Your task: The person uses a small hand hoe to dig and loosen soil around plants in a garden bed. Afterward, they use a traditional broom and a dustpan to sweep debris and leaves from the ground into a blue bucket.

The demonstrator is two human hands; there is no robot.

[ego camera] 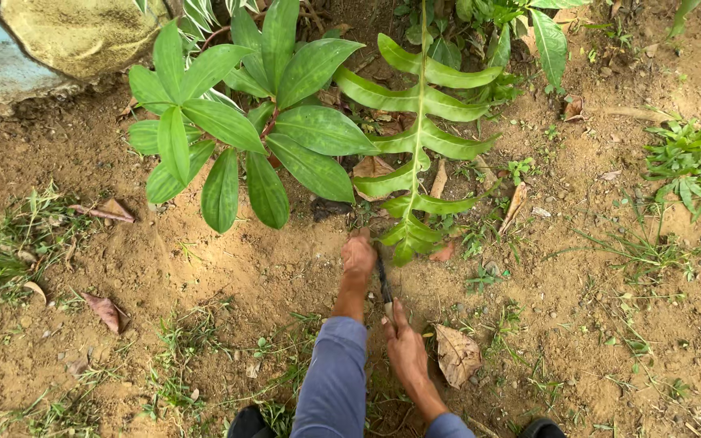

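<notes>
Ground [578, 276]: bare brown soil, sparse grass and weeds scattered across; slight hollow scraped at the plant base.
Broad-leaved plant [237, 130]: large, upright from the soil at upper centre-left; glossy green leaves spread outward.
Lobed frond [419, 122]: long, deeply cut, arching down from the top edge; tip hangs just beside the left hand.
Rock [58, 32]: top left corner, partly yellow-brown, partly pale blue-grey.
Left forearm sleeve [336, 381]: blue-grey, stretched forward from the lower edge.
Left hand [358, 255]: closed into a fist, knuckles up, pressed against the soil at the foot of the plants; content of the fist hidden, cannot tell what is gripped.
Right hand [405, 349]: fingers wrapped narrowly round the handle end of the tool, thumb laid along it.
Tool [384, 284]: slim, dark, blade-like; runs from the right hand up toward the left hand, point in the soil close beside the fist; exact kind not clear.
Dry leaf [456, 354]: brown, curled, flat on the soil just right of the right hand.
Shoes [249, 423]: dark toes at the lower edge.
</notes>
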